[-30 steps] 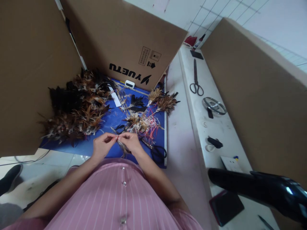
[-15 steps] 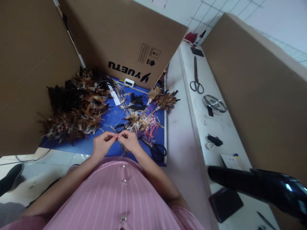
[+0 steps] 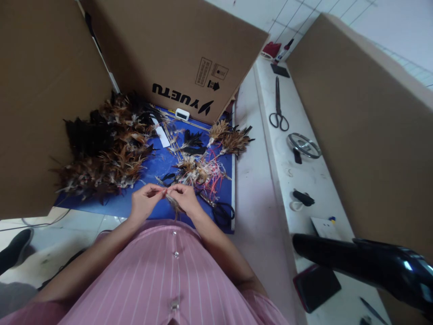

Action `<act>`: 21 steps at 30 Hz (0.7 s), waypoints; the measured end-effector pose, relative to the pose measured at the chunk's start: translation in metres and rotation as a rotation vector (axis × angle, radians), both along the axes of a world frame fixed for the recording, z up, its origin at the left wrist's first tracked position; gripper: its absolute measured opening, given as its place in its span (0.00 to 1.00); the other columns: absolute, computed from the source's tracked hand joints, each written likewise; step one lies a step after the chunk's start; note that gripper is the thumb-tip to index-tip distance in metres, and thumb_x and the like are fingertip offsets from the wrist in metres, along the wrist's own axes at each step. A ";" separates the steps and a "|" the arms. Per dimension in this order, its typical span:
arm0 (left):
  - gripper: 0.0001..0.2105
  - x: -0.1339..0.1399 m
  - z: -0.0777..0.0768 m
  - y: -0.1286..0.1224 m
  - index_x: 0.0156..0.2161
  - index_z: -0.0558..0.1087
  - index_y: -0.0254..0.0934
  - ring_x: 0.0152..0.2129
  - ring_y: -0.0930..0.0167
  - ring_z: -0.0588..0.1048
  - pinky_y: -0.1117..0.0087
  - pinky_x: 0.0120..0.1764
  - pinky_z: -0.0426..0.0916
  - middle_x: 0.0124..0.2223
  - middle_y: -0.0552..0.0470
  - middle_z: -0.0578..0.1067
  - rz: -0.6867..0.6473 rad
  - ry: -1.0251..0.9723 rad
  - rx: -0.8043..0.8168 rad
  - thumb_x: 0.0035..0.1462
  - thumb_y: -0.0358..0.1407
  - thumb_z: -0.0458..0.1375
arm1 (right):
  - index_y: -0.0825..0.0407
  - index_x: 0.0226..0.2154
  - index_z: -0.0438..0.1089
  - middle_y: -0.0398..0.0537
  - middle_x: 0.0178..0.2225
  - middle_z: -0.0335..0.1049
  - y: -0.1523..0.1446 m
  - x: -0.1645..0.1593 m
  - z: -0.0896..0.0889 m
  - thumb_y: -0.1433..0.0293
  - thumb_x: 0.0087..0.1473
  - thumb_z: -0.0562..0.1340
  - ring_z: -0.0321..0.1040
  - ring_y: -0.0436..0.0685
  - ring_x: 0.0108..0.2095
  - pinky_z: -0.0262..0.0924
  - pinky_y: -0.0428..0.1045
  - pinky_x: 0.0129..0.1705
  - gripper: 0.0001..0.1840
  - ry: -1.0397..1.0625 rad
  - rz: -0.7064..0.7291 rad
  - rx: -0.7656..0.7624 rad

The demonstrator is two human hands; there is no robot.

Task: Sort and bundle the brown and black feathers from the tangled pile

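Observation:
My left hand (image 3: 146,201) is closed in a pinch, with a bit of red string at its fingertips. Its fingers meet those of my right hand (image 3: 184,198), which pinches a small feather (image 3: 173,201) whose greyish-brown end hangs down below the fingers. The exact grip is partly hidden by the fingers. Just beyond my right hand lies a pile of pale and brown feathers (image 3: 194,170) mixed with pink-red strings (image 3: 214,175). Black-handled scissors (image 3: 223,212) rest beside my right wrist on the blue table (image 3: 123,205).
A large heap of brown and black feathers (image 3: 104,153) fills the left side. Tan feather bundles (image 3: 235,141) and black feathers (image 3: 192,138) lie at the back, near a small white device (image 3: 182,114). Cardboard sheets (image 3: 135,49) stand behind. Right, a ledge holds more scissors (image 3: 278,108) and a phone-like black object (image 3: 316,289).
My hands stay together in nearly the same place. The feather under my right fingers shows more plainly now. The view has shifted slightly.

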State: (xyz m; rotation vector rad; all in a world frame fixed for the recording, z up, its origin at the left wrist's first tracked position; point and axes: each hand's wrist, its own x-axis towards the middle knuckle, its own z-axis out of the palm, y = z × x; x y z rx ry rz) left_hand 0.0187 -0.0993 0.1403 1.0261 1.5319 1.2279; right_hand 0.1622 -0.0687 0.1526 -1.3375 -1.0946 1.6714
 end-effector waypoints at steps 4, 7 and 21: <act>0.07 0.001 0.000 0.000 0.29 0.77 0.36 0.25 0.70 0.78 0.71 0.32 0.74 0.27 0.52 0.79 -0.003 -0.007 -0.018 0.44 0.37 0.66 | 0.53 0.22 0.72 0.41 0.21 0.70 0.000 -0.001 -0.004 0.65 0.38 0.65 0.61 0.47 0.21 0.56 0.45 0.28 0.08 -0.030 -0.010 0.026; 0.08 0.001 0.000 0.002 0.28 0.76 0.36 0.24 0.70 0.77 0.71 0.32 0.73 0.26 0.53 0.78 0.009 -0.052 -0.050 0.43 0.37 0.67 | 0.52 0.22 0.72 0.39 0.20 0.69 -0.001 -0.001 -0.006 0.65 0.40 0.64 0.60 0.47 0.21 0.55 0.44 0.27 0.07 -0.055 -0.020 0.066; 0.15 0.010 0.004 0.005 0.26 0.72 0.34 0.24 0.71 0.74 0.68 0.28 0.74 0.26 0.53 0.75 0.092 -0.306 -0.155 0.36 0.40 0.70 | 0.50 0.23 0.72 0.41 0.25 0.70 -0.013 0.013 0.003 0.70 0.47 0.62 0.64 0.50 0.27 0.59 0.45 0.34 0.05 -0.396 0.070 0.434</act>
